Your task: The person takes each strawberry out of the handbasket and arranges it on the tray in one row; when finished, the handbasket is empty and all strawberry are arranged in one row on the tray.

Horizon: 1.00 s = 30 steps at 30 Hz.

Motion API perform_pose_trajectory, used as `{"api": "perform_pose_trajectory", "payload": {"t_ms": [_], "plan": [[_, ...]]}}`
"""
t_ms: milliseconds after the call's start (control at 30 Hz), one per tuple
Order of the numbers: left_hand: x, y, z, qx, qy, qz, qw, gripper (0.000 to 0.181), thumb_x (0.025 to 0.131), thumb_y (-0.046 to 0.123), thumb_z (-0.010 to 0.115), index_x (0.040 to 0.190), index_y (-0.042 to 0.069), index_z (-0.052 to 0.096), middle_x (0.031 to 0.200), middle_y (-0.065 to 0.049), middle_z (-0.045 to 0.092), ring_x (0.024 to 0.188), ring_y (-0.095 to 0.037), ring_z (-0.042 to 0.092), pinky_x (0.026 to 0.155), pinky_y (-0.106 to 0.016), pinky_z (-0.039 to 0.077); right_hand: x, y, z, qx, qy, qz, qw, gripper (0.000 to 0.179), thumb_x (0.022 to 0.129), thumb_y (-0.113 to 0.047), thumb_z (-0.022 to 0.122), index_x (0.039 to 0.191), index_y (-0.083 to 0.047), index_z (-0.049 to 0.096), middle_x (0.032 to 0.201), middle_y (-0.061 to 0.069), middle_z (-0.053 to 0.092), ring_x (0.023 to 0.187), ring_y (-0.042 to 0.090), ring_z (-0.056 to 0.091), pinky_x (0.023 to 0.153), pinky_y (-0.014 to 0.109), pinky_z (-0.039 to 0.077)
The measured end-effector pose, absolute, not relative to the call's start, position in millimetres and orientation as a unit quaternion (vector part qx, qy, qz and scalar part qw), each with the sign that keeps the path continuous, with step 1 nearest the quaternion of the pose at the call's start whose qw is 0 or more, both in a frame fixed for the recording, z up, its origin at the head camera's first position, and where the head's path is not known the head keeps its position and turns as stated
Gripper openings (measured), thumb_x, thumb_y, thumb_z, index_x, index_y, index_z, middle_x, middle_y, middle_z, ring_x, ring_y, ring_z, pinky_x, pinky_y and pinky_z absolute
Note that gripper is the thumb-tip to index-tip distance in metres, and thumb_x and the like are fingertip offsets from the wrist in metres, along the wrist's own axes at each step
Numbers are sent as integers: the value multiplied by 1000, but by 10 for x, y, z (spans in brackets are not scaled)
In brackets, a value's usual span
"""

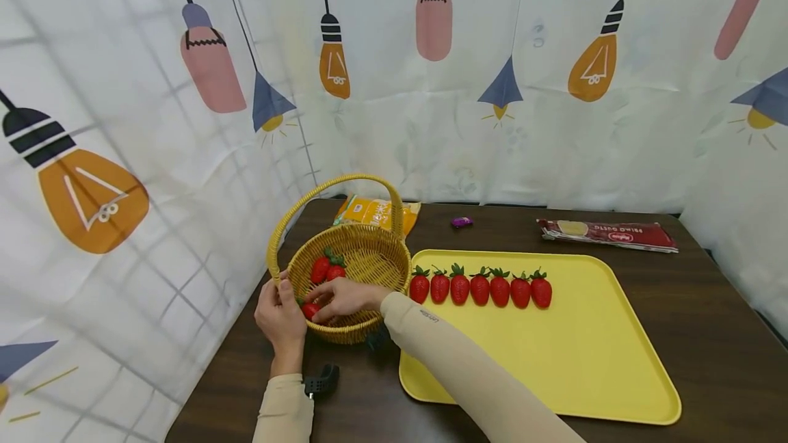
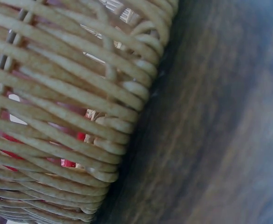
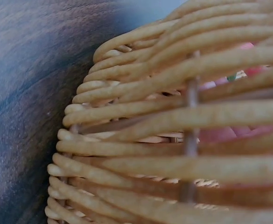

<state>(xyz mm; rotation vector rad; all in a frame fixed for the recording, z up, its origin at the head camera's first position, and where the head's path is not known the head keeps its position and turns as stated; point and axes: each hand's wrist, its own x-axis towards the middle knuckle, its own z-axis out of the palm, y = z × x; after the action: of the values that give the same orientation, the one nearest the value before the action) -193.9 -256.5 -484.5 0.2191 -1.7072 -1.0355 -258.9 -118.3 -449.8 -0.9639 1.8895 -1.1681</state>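
A woven wicker basket (image 1: 403, 266) with a hoop handle stands on the dark wooden table, left of a yellow tray (image 1: 554, 354). My left hand (image 1: 280, 313) grips the basket's near left rim. My right hand (image 1: 341, 298) reaches inside, fingers curled on a strawberry (image 1: 310, 310) at the near wall. Two more strawberries (image 1: 326, 269) lie on the basket floor. A row of several strawberries (image 1: 480, 288) lies along the tray's far edge. Both wrist views are filled by the basket wall (image 2: 71, 93) (image 3: 174, 140), with red showing through the gaps; neither hand is visible there.
An orange packet (image 1: 372, 210) lies behind the basket. A small purple object (image 1: 462, 221) and a long dark red packet (image 1: 609, 233) lie at the table's back. A patterned curtain closes off the left and back. The tray's near half is bare.
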Motion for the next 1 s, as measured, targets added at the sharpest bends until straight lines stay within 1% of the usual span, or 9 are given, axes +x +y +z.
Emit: {"api": "perform_pose_trajectory", "payload": {"t_ms": [67,267,367,433,500,667,733,900,1000], "plan": [[-1940,-2564,-4840,88,-718,-434,538,53,99,46,51,99,-2,74,96,-17,71,71,6,47,63,-22,35,-2585,-1177,-4496,-382,739,-438,341,50,89,-16,70,137,-9,57,110,-1,66,84,11,66,72,25,55],[-1932,-2561,-4821,83,-720,-432,537,51,99,44,52,99,-2,74,94,-18,70,69,4,47,63,-19,34,-2568,-1162,-4474,-413,755,-398,317,43,89,-10,66,132,-9,60,108,-4,65,88,5,59,75,21,51],[-1929,-2562,-4824,85,-720,-432,536,50,99,43,52,99,-2,74,94,-19,70,69,4,47,63,-18,34,-2557,-1157,-4473,-423,761,-383,310,43,90,-11,62,133,-12,60,86,-4,62,73,7,55,68,20,47],[-1927,-2562,-4827,86,-720,-433,535,50,99,43,52,99,-3,74,95,-19,70,70,5,47,63,-19,34,-2551,-1155,-4473,-425,762,-380,307,43,91,-11,60,134,-13,60,72,-3,55,63,9,51,62,20,44],[-1926,-2561,-4831,86,-720,-434,535,50,99,43,52,100,-3,73,95,-19,70,70,5,47,63,-19,35,-2545,-1153,-4470,-427,760,-381,308,42,91,-10,59,133,-14,61,69,-2,52,58,11,48,59,21,42],[-1929,-2559,-4829,87,-718,-435,536,51,99,44,52,100,-2,74,92,-17,70,70,4,48,63,-19,35,-2542,-1144,-4445,-426,758,-389,305,38,88,-8,62,126,-10,63,96,-6,59,75,8,50,66,20,43],[-1930,-2559,-4828,87,-718,-435,537,51,99,44,52,100,-2,74,91,-16,70,69,4,48,63,-19,35,-2546,-1144,-4449,-423,757,-395,303,38,86,-7,64,124,-9,63,102,-6,60,80,7,50,69,20,44],[-1941,-2564,-4847,88,-714,-439,538,49,99,43,52,101,-1,75,93,-15,70,72,5,49,64,-21,36,-2539,-1154,-4464,-411,765,-409,280,36,84,-9,70,120,-7,64,106,-7,63,85,5,53,75,19,47],[-1939,-2566,-4840,88,-713,-437,541,51,99,44,52,100,-1,75,91,-16,69,70,5,48,63,-22,35,-2502,-1146,-4436,-395,784,-410,247,35,85,-11,73,119,-9,66,108,-7,64,86,4,55,75,20,47]]}}
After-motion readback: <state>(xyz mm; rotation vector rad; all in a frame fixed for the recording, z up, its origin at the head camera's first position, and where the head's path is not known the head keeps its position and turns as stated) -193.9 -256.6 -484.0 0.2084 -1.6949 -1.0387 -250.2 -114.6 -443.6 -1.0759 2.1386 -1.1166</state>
